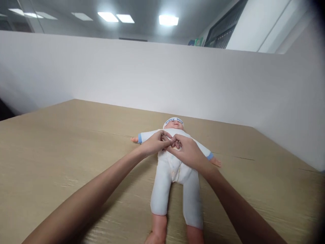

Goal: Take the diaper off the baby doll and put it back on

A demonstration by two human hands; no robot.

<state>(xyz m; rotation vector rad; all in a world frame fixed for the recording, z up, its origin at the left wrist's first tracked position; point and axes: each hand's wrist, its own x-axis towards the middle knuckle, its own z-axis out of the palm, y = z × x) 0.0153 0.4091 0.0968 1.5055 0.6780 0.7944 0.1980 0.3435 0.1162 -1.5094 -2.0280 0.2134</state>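
Note:
A baby doll (175, 179) in a white romper with blue cuffs lies on its back on the wooden table (63, 152), head pointing away from me, arms spread. A white cap with a blue band (173, 121) covers its head. My left hand (153, 144) and my right hand (186, 152) meet over the doll's chest. Both have their fingertips pinched together on the front of the romper near the neckline. What exactly sits between the fingers is too small to make out.
A white partition wall (152, 74) runs along the table's far edge and its right side. The tabletop stretches wide to the left and right of the doll. Ceiling lights (167, 20) show above the wall.

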